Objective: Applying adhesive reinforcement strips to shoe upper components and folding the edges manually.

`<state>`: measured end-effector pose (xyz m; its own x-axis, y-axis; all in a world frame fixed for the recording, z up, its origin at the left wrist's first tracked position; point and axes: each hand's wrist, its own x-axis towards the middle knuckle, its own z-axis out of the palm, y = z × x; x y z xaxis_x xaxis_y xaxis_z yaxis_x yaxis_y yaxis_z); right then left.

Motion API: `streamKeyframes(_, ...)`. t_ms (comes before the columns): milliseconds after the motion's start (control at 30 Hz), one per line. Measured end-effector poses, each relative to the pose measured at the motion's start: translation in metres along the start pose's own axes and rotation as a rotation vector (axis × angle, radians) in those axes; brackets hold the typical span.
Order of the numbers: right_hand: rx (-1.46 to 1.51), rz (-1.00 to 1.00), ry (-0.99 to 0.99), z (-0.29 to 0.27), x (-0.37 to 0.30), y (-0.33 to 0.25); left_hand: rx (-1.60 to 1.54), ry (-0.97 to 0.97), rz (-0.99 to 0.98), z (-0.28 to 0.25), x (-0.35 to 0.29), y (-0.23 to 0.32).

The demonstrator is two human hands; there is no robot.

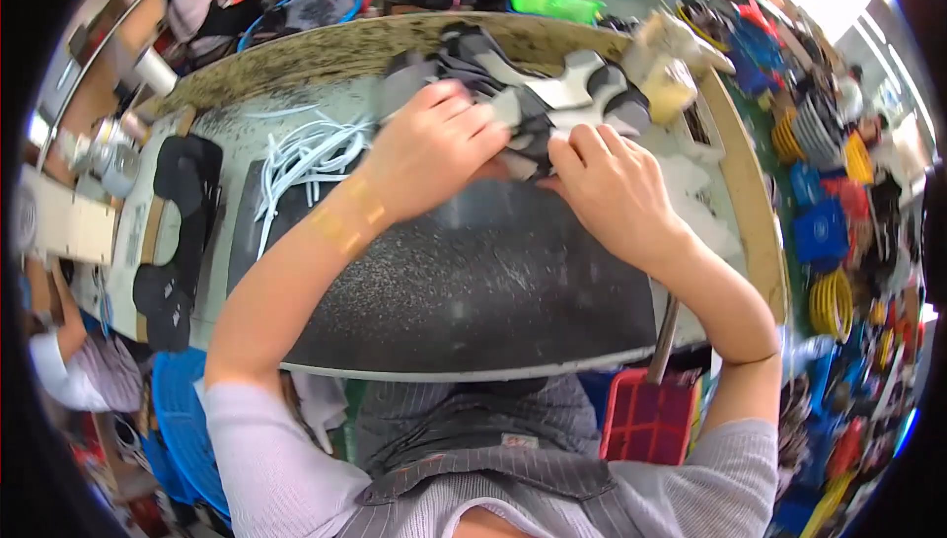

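My left hand (429, 148) and my right hand (617, 193) are both closed, raised over the far part of a black mat (473, 291). Between them is a grey and black flat piece (531, 129), its edges gripped by the fingers of each hand. It looks like soft sheet material; the fingers hide much of its outline. Just beyond lies a heap of curved black, grey and white cut pieces (577, 84). To the left of my left hand, thin pale blue strips (306, 153) lie in a tangled bunch, partly on the mat. Some blur softens my left fingers.
A low wooden board (296, 65) edges the table at the back. Black curved pieces (182, 193) are stacked at the left, and a pale yellow block (671, 89) stands at the back right. Below the table's front edge is a red basket (646, 420). Other people sit nearby.
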<state>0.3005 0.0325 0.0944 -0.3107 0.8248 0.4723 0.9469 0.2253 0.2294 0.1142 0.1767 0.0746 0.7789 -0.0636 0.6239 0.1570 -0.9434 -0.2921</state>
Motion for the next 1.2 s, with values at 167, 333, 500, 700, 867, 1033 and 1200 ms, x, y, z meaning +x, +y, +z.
streamKeyframes(167,0.818,-0.120,-0.788,-0.044,-0.058,-0.008,-0.652,-0.616,-0.220,-0.101,-0.039,0.062)
streamKeyframes(333,1.519,0.342,-1.094,0.035,-0.097,-0.008,-0.736,-0.729,-0.406,-0.048,-0.097,0.082)
streamKeyframes(500,0.703,0.719,-0.463,-0.011,-0.124,0.040,-0.452,-0.712,-0.490,-0.052,-0.104,0.085)
streamKeyframes(700,0.136,0.388,-0.197,0.036,-0.202,0.108,-0.541,-0.297,-0.216,-0.022,0.012,0.100)
streamKeyframes(867,0.223,0.368,-0.535,0.059,-0.165,0.107,-0.773,-0.260,-0.056,0.123,0.083,0.119)
streamKeyframes(1033,0.028,0.225,-0.384,0.062,-0.173,0.106,-0.603,-0.563,-0.083,0.174,0.124,0.121)
streamKeyframes(1200,0.386,0.880,-0.042,0.056,-0.187,0.133,-0.588,-0.562,-0.118,0.173,0.127,0.127)
